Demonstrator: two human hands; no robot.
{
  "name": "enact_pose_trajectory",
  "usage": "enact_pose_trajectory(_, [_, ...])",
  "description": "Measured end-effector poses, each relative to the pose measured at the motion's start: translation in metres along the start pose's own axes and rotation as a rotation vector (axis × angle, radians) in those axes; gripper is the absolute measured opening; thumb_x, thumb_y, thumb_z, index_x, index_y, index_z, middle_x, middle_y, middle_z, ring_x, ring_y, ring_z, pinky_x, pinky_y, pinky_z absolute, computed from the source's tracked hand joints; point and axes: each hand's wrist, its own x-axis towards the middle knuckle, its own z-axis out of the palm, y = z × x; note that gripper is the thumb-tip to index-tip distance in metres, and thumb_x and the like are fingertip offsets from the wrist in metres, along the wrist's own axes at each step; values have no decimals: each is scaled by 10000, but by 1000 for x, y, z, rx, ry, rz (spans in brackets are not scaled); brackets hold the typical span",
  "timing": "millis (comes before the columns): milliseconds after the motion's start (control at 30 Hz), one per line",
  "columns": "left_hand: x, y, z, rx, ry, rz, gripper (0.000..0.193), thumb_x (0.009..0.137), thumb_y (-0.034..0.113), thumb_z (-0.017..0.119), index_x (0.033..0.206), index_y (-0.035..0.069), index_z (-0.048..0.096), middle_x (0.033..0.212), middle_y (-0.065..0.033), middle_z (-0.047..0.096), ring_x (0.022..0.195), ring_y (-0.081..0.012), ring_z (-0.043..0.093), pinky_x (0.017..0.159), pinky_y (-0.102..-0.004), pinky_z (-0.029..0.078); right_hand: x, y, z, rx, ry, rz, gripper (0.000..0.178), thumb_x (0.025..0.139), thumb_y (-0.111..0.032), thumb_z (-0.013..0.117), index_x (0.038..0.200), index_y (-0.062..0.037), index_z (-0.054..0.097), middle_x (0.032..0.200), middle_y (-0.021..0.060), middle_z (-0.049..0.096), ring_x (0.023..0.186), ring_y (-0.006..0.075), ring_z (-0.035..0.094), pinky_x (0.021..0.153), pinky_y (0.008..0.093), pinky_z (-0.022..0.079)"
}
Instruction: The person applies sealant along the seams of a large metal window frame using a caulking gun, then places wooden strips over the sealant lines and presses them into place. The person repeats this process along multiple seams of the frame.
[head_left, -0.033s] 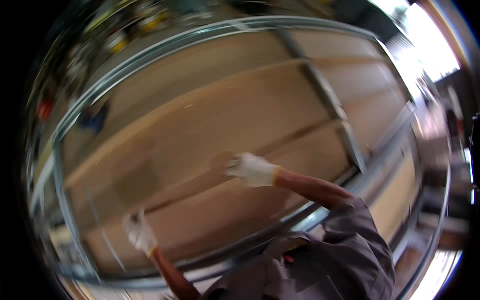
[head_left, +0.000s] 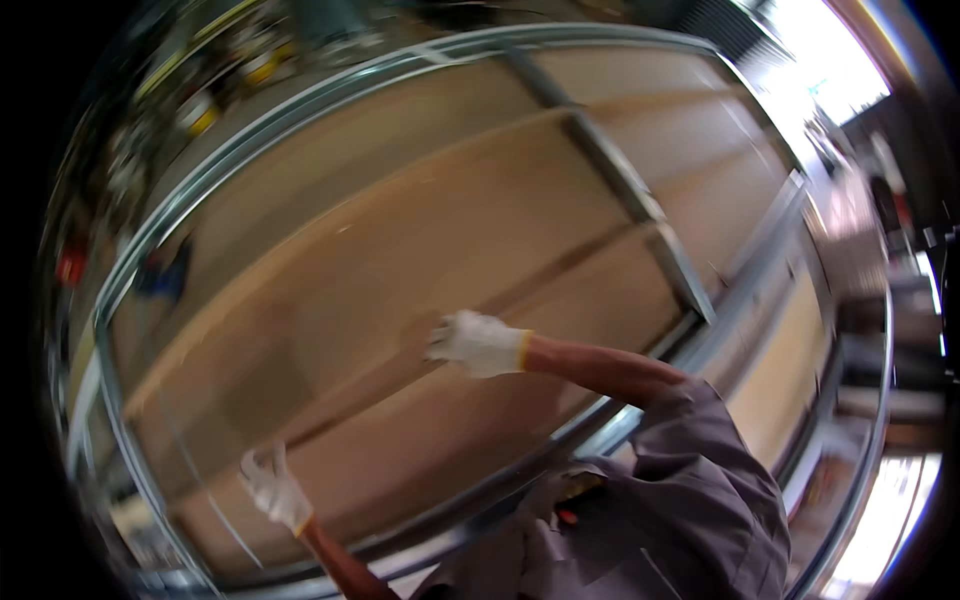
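Across most of your view, from the near edge by your body to the far side, lies a big metal frame (head_left: 560, 36), tilted in the picture and bowed by the lens. Within its outline you have a broad brown sheet (head_left: 420, 230), the main thing under your hands; whether it touches the frame or sits below it, you cannot tell from here. A dark band (head_left: 560, 268) runs slantwise along the sheet, and it could be a seam or a shadow. Toward the frame's right end, a metal crossbar (head_left: 608, 160) spans from the far edge to the near one. Outside the near edge, on the right, you have a pale yellowish panel (head_left: 785, 365). Close to the frame's left edge, a thin pale line (head_left: 235, 530) crosses the sheet.

Your gloved right hand (head_left: 480, 343) is over the middle of the sheet, by the dark band; its fingers look bent, but blur hides whether they grip anything. Your gloved left hand (head_left: 275, 495) is near the left near corner, thumb and finger spread apart with nothing visible between them.

As a judgement, the step in hand is two-handed work over the sheet, with no firm hold evident. A move onto it would call for level palms and your left fingers kept off the metal.
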Motion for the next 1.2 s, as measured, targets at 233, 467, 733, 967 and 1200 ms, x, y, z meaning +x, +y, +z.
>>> enact_pose_trajectory(233, [35, -7, -2, 193, -222, 740, 691, 627, 133, 904, 1271, 37, 672, 1318, -110, 654, 1300, -354, 565, 1179, -537, 414, 11, 3, 24, -2, 11, 71, 303, 789, -86, 725, 1070, -198, 733, 1074, -37, 684, 1065, 242, 646, 791, 405, 584])
enact_pose_trajectory(467, [42, -14, 7, 245, -312, 715, 495, 690, 102, 874, 1154, 44, 711, 1167, -84, 721, 1188, -297, 636, 1144, -485, 440, 15, 5, 27, 59, 64, 52, 318, 771, -88, 737, 1076, -175, 749, 1086, -34, 690, 1104, 240, 649, 803, 407, 588])
enact_pose_trajectory(733, [40, -32, 23, 258, -344, 713, 336, 784, 106, 832, 1102, 68, 727, 1111, -80, 744, 1128, -287, 658, 1114, -448, 444, 20, 15, 38, 39, 70, 41, 253, 762, -109, 747, 1008, -163, 722, 1055, -37, 677, 1114, 237, 645, 819, 412, 583])
enact_pose_trajectory(967, [37, -29, 27, 289, -371, 686, 316, 819, 121, 809, 1121, 76, 728, 1116, -82, 743, 1113, -298, 651, 1123, -453, 435, 20, 18, 45, 68, 118, 18, 240, 781, -124, 766, 1013, -166, 719, 1039, -28, 681, 1081, 248, 644, 799, 426, 582])
enact_pose_trajectory(1200, [32, -28, 27, 299, -357, 672, 313, 821, 122, 811, 1121, 83, 731, 1119, -83, 742, 1123, -308, 642, 1111, -458, 441, 17, 17, 44, 67, 190, -9, 256, 772, -85, 752, 1016, -159, 736, 995, -17, 680, 1003, 250, 655, 748, 426, 588])
